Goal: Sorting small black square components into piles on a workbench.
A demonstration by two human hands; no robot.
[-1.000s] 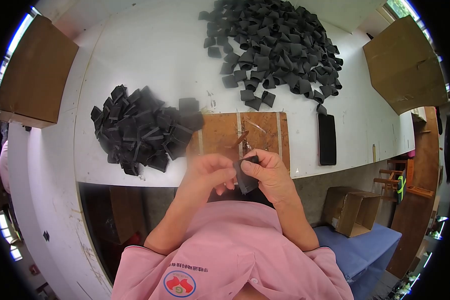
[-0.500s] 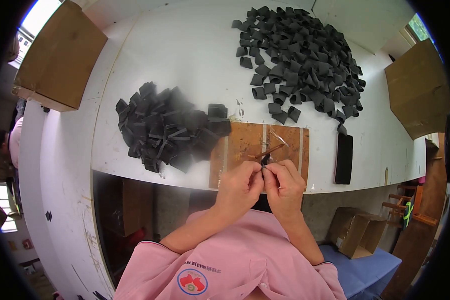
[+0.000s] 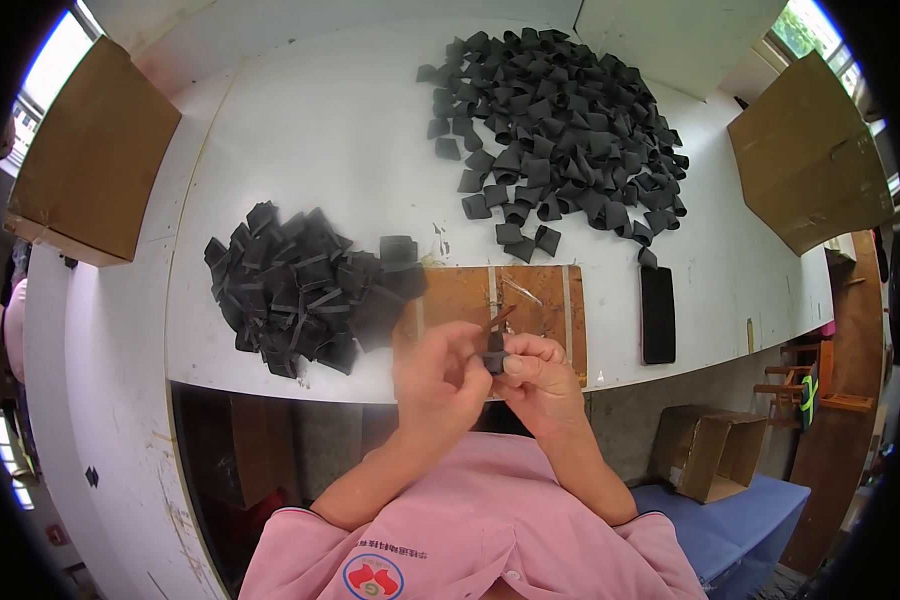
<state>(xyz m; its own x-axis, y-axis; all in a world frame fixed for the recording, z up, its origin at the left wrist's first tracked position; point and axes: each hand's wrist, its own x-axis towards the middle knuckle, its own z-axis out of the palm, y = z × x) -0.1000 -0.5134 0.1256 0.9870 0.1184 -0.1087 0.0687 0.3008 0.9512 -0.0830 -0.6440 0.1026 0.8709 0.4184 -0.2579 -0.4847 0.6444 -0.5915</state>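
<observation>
My right hand (image 3: 548,385) pinches a small black folded piece (image 3: 495,362) of what looks like fabric or thin foam between thumb and fingers. Against its left side is my left hand (image 3: 438,375), fingers curled and smeared by motion, so its grip is unclear. Both hands are over the front edge of a brown board (image 3: 545,325) with pale strips. Just beyond the fingertips a thin brown stick (image 3: 500,318) shows, its lower end hidden by my left hand. Flat black pieces (image 3: 290,290) are heaped to the left; a large pile of rolled black loops (image 3: 560,130) spreads farther back.
The white table (image 3: 310,110) carries a black phone (image 3: 658,315) right of the board. Cardboard boxes stand at the left (image 3: 95,150) and the right (image 3: 810,150). Below the table edge, an open cardboard box (image 3: 710,455) rests on a blue surface (image 3: 735,530).
Both hands pinched the black piece together at their fingertips; now it shows wider, in my right hand, while my left fingers have shifted and blur. The whole view has also shifted.
</observation>
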